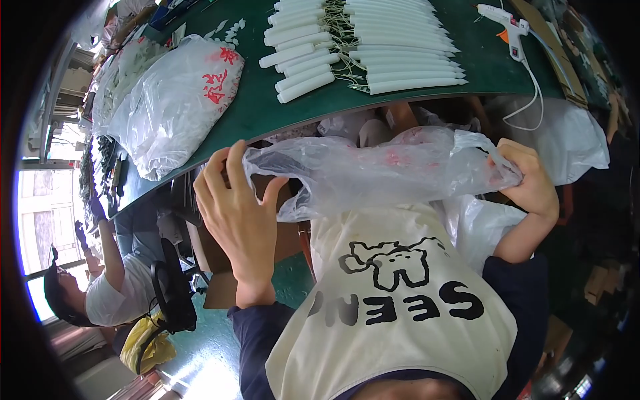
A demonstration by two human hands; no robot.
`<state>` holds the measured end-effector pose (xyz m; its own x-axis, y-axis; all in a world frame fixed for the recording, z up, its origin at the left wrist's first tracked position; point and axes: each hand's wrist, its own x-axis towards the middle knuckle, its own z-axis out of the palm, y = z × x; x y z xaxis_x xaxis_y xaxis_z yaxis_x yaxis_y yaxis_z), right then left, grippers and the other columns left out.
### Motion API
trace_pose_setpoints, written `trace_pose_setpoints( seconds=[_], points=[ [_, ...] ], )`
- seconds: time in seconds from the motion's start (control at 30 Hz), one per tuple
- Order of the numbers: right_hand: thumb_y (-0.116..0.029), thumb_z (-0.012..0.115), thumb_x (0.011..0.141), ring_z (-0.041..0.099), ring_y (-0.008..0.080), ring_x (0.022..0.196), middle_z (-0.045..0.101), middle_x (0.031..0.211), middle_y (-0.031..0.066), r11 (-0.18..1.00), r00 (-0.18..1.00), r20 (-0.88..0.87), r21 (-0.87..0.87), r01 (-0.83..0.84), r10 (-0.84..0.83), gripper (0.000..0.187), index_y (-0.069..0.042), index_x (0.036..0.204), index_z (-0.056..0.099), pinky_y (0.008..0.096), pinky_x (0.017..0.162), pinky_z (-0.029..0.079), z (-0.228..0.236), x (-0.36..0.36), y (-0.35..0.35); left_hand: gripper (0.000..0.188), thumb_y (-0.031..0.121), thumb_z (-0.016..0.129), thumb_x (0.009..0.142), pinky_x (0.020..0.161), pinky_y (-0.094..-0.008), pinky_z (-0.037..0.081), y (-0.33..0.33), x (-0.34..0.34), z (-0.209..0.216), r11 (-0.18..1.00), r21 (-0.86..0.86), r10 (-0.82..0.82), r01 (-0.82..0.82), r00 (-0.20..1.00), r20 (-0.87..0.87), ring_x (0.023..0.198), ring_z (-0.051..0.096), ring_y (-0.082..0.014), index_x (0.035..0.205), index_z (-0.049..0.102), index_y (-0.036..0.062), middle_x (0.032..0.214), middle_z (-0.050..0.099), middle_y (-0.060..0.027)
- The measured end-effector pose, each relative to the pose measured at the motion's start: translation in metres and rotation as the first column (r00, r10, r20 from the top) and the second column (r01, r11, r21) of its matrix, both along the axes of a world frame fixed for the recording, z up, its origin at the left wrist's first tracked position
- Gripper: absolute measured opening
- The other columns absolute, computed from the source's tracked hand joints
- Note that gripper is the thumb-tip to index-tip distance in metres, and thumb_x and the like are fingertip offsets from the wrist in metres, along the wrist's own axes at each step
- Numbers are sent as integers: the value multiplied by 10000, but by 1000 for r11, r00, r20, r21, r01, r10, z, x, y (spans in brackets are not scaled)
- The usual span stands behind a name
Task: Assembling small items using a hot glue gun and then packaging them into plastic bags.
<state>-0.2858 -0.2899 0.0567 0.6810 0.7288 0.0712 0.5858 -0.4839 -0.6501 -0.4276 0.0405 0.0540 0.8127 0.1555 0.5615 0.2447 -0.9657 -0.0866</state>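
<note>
A clear plastic bag with faint red marks is stretched sideways in front of my apron, just off the table's near edge. My right hand is closed around its bunched right end. At the gaping left end, my left hand has its fingers and thumb spread around the mouth, touching or very near the film. Beyond the bag, white pointed candle-shaped sticks lie in a row on the green table. Thin wires join them to shorter white tubes.
A large filled plastic bag with red writing rests on the table's left. A white glue gun lies at the far right, its cord hanging over the edge. A seated person works at left. Cardboard stands below.
</note>
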Motion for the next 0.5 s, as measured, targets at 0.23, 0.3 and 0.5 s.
trace_pose_setpoints(
  seconds=[0.23, 0.3, 0.5],
  points=[
    [0, 677, 586, 470, 245, 1018, 453, 1176, 124, 970, 983, 48, 160, -183, 178, 210, -22, 755, 554, 326, 782, 409, -2, 3, 22, 151, 80, 598, 764, 512, -366, 439, 3, -7, -14, 909, -406, -149, 98, 984, -95, 599, 573, -304, 903, 556, 41, 732, 586, -117],
    [-39, 699, 607, 415, 282, 1112, 397, 1254, 149, 939, 956, -54, 211, -270, 287, 209, -38, 759, 555, 369, 845, 380, -9, 2, 38, 147, 19, 605, 678, 515, -345, 450, -6, 3, -19, 790, -486, -411, 374, 911, 34, 652, 575, -255, 820, 584, 52, 734, 577, -81],
    [-120, 729, 609, 335, 288, 1238, 315, 1355, 173, 873, 759, -463, 395, -286, 457, 443, -87, 1001, 525, 372, 966, 328, -62, -15, 109, 254, 78, 666, 549, 636, -321, 474, -48, 39, -35, 344, -459, -828, 819, 496, 264, 822, 559, -214, 796, 606, 70, 809, 567, -34]
  ],
)
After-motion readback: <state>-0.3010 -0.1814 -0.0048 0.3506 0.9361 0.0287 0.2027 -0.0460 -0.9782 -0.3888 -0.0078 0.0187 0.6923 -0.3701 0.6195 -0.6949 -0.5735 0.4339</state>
